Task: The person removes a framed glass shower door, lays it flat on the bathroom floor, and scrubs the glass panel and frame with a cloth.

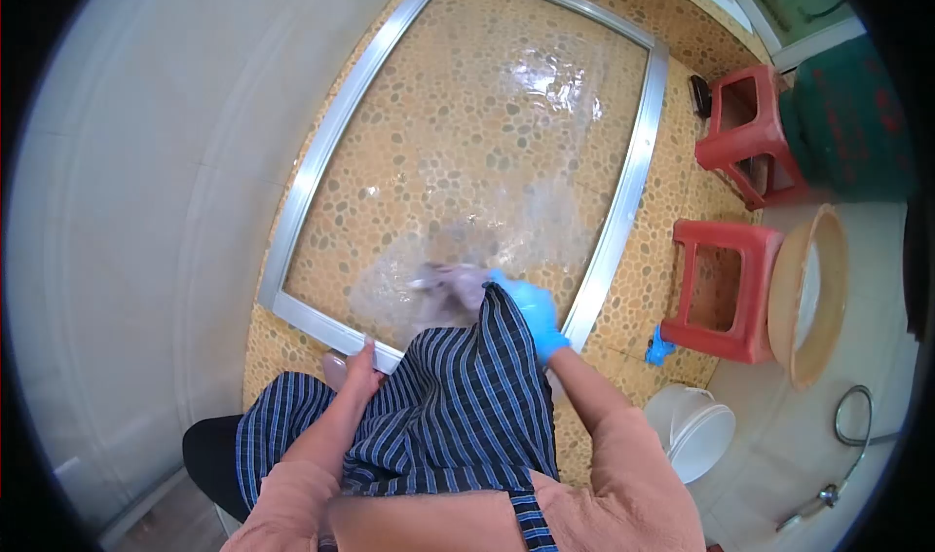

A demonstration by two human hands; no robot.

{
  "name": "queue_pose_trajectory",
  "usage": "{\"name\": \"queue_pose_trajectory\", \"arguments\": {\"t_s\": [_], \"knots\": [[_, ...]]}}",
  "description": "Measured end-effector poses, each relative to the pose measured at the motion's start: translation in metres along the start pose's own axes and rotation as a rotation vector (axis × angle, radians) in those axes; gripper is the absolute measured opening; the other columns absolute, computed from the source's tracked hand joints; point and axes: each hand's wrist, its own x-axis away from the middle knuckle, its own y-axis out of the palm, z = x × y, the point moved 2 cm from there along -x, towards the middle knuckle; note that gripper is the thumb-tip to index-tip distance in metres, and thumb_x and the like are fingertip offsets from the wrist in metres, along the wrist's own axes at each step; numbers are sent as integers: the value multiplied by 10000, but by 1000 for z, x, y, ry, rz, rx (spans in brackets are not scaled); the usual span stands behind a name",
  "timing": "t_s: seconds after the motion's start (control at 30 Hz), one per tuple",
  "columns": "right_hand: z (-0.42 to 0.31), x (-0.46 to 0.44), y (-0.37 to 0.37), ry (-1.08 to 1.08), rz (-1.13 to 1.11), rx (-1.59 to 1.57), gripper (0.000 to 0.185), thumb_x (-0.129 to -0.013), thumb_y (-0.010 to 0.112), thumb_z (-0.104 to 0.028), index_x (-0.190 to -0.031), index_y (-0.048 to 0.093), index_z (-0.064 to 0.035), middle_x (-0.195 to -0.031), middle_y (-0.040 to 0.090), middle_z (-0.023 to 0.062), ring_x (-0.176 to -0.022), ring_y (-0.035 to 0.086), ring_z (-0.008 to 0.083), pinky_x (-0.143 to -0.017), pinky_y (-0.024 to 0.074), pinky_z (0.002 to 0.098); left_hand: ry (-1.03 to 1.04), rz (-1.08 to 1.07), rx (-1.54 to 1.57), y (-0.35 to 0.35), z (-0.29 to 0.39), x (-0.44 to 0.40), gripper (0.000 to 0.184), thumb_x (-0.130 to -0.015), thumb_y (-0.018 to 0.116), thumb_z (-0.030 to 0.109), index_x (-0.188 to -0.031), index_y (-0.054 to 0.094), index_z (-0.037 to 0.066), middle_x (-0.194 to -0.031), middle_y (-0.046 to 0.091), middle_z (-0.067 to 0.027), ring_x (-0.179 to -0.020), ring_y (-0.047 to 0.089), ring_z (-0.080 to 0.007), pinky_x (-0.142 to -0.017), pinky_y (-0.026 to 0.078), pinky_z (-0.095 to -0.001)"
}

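A framed glass panel with a silver metal frame [317, 164] lies over the pebble-patterned floor, its surface wet and soapy. My right hand [531, 310], in a blue glove, is closed round a purplish cloth [456, 287] that touches the glass near the panel's lower end; the cloth is blurred. My bare left hand [363, 371] grips the frame's lower edge, thumb on top, its other fingers mostly hidden. A striped apron [438, 396] hangs between my arms and partly covers the frame's lower right corner.
Two red stools [726, 289] lie on their sides at the right, beside a beige basin [836, 299] and a dark green container [847, 123]. A white bucket [703, 442], a blue glove [659, 345] and a shower head [826, 495] are lower right. A wall [146, 182] borders the left.
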Motion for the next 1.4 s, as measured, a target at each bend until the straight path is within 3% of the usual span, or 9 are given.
{"name": "queue_pose_trajectory", "arguments": {"t_s": [0.1, 0.3, 0.57, 0.67, 0.8, 0.97, 1.03, 1.13, 1.4], "knots": [[53, 28, -11, 42, 190, 191, 662, -643, 665, -136, -1284, 503, -161, -823, 621, 94, -682, 593, 268, -704, 490, 405, -6, 0, 28, 1, 1, 2, 449, -912, 594, 211, -1279, 415, 24, -1175, 546, -168, -1048, 563, -354, -819, 499, -575], [56, 44, -6, 153, 281, 230, 706, -626, 642, -122, -1313, 492, -182, -971, 603, 49, -849, 565, 239, -972, 350, 474, -105, 41, 29, 12, 13, 20, 419, -942, 535, 232, -1290, 403, 41, -1230, 511, -169, -1104, 527, -372, -891, 455, -600], [64, 45, -2, 153, 318, 136, 572, -697, 620, -153, -1261, 536, -197, -932, 608, 35, -791, 557, 241, -956, 368, 471, -189, 113, 59, 2, 18, 11, 308, -919, 570, 180, -1197, 473, 89, -1152, 567, -115, -1082, 553, -323, -885, 466, -597], [63, 44, -7, 156, 353, 123, 547, -712, 622, -137, -1251, 543, -188, -911, 614, 36, -788, 564, 245, -932, 381, 467, -276, -57, 40, -33, 2, -32, 337, -929, 566, 264, -1205, 474, 93, -1094, 598, -120, -991, 602, -306, -796, 517, -581], [64, 40, -7, 146, 354, 156, 553, -701, 633, -138, -1245, 547, -181, -933, 615, 42, -804, 568, 242, -924, 391, 463, -84, -16, -167, -3, 11, 15, 398, -947, 519, 333, -1244, 442, 80, -1169, 576, -136, -1044, 586, -325, -828, 498, -594], [62, 38, -6, 207, 213, 217, 551, -708, 637, -174, -1253, 559, -148, -740, 596, 87, -688, 574, 291, -790, 446, 443, -74, -185, 100, -5, -4, -3, 451, -968, 457, 350, -1316, 380, 73, -1307, 479, -160, -1185, 487, -358, -962, 410, -604], [87, 39, 27, 214, 372, -114, 544, -722, 641, -178, -1256, 555, -121, -678, 587, 103, -671, 583, 321, -693, 456, 426, -68, -59, 132, 8, -4, 8, 422, -985, 433, 294, -1301, 394, 17, -1255, 509, -186, -1152, 509, -352, -969, 420, -555], [91, 35, 25, 176, 131, 317, 551, -780, 619, -118, -1314, 488, -73, -779, 639, 131, -736, 628, 297, -732, 492, 417, -89, -26, 141, 19, 0, 12, 472, -981, 423, 353, -1310, 377, 19, -1270, 496, -184, -1138, 519, -355, -957, 422, -553], [71, 31, -2, 255, 116, -92, 582, -731, 592, -86, -1306, 506, -88, -1175, 593, 170, -1046, 588, 318, -906, 458, 361, -226, 399, -158, 55, 7, 23, 498, -924, 471, 398, -1250, 480, 21, -1169, 586, -173, -1046, 584, -328, -900, 466, -472]]}}
